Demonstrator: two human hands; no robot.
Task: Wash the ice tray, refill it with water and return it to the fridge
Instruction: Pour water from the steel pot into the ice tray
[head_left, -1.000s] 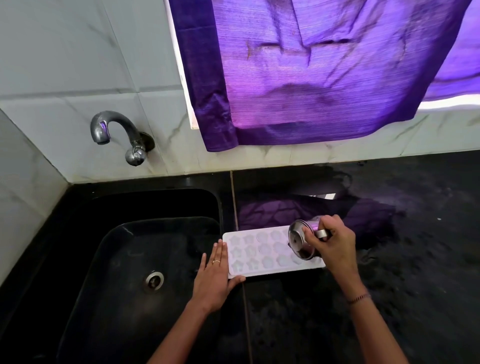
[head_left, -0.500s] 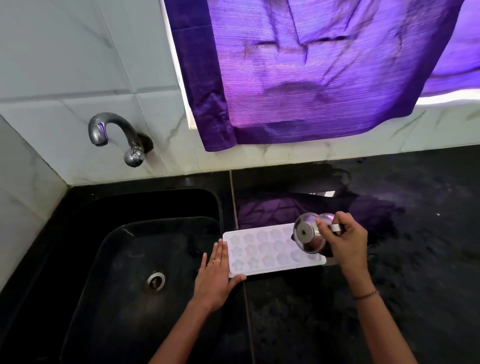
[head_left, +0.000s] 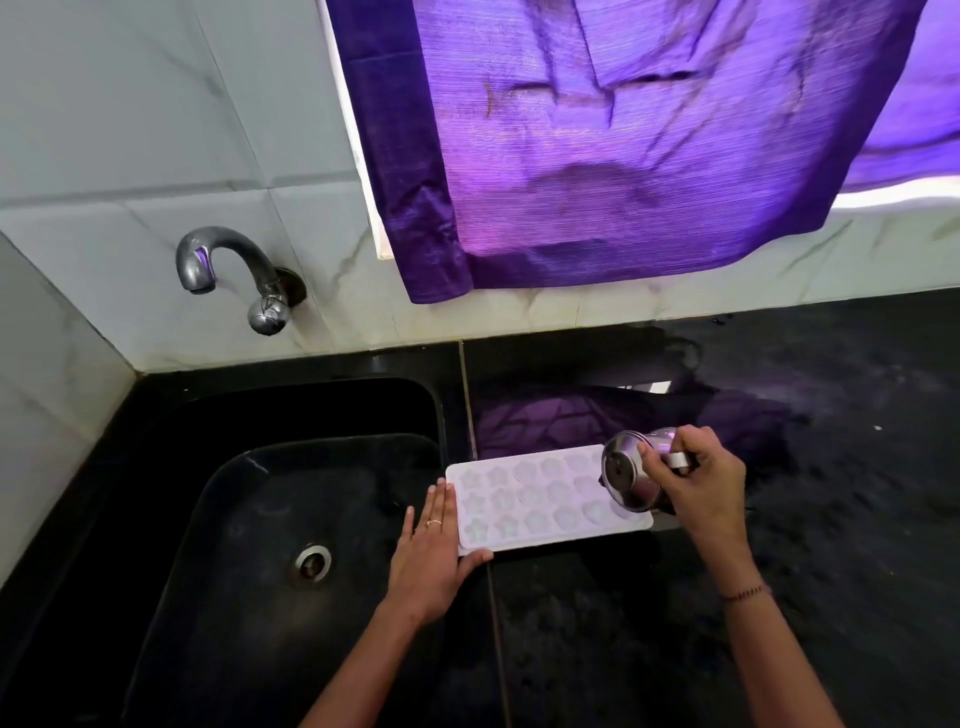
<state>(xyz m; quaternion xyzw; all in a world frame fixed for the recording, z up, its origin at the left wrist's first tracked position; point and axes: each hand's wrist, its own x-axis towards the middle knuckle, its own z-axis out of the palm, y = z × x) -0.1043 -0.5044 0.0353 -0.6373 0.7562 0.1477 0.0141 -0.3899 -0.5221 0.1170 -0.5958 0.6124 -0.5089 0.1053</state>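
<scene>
— What fills the top of the frame?
— A purple curtain (head_left: 649, 130) over a bright window (head_left: 893, 192), with white veined wall tiles (head_left: 156, 130) at upper left.
— And lower down?
— A steel tap (head_left: 228, 260) above a black sink (head_left: 234, 519) at left, and a glossy black countertop (head_left: 831, 519) at right.

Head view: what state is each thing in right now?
Ice tray: flat on the counter beside the sink, cavities up.
Steel cup: tipped over the tray's right end.
Tap: no water running.
Left hand: flat against the tray's left edge.
Right hand: gripping the cup.
Curtain: hanging down.
</scene>
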